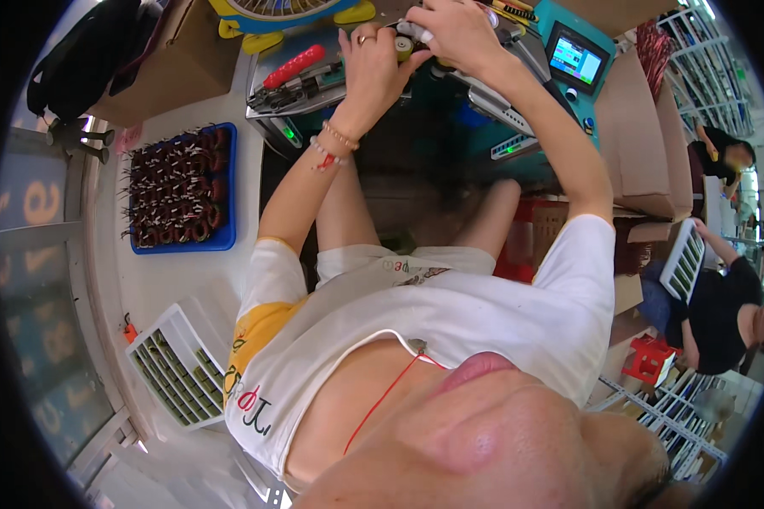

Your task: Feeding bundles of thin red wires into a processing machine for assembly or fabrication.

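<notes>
At the far left of the frame, a blue rectangular plastic tray (226, 187) holds rows of dark copper-wound ring coils (178, 197). Below it, at lower left, lies a white slotted plastic rack (178, 363) with greenish parts in its slots. At upper centre, a red ribbed handle (293, 66) rests on a grey metal winding machine (314, 93). The left hand (373, 72), wearing a ring and bead bracelets, has its fingers closed around a small yellow-green ring coil (405, 47) at the top centre. The right hand (458, 30) touches the same coil from above, fingers curled on it. Further right stands a teal control box with a small lit screen (575, 58).
</notes>
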The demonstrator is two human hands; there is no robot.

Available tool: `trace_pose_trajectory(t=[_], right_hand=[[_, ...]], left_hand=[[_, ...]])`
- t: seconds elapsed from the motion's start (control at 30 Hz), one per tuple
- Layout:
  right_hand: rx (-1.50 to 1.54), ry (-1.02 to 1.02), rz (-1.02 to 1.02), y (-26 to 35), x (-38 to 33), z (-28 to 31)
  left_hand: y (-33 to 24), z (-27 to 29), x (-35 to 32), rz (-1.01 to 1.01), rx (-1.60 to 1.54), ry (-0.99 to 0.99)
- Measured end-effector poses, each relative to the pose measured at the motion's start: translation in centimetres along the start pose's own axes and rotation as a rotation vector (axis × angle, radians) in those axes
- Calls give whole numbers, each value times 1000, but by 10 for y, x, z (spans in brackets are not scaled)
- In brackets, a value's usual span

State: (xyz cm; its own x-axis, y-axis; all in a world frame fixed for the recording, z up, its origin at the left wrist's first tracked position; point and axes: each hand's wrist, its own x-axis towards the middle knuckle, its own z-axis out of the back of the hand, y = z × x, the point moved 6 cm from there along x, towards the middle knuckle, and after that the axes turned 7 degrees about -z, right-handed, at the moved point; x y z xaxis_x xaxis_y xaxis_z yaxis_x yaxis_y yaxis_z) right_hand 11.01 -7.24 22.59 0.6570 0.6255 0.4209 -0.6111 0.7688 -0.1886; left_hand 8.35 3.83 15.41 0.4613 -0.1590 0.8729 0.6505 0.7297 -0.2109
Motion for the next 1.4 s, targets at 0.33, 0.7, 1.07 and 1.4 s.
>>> trace_pose_trajectory(t=[0.33, 0.7, 1.07, 1.4], right_hand=[[816, 714, -457, -90, 31, -75], [389, 227, 28, -55, -8, 19], [-30, -6, -170, -14, -54, -62], [1127, -92, -475, -17, -60, 20]], left_hand=[[28, -41, 1, 459, -245, 405], [25, 93, 42, -60, 16, 71], [117, 147, 12, 535, -1040, -168], [153, 140, -37, 378, -561, -60]])
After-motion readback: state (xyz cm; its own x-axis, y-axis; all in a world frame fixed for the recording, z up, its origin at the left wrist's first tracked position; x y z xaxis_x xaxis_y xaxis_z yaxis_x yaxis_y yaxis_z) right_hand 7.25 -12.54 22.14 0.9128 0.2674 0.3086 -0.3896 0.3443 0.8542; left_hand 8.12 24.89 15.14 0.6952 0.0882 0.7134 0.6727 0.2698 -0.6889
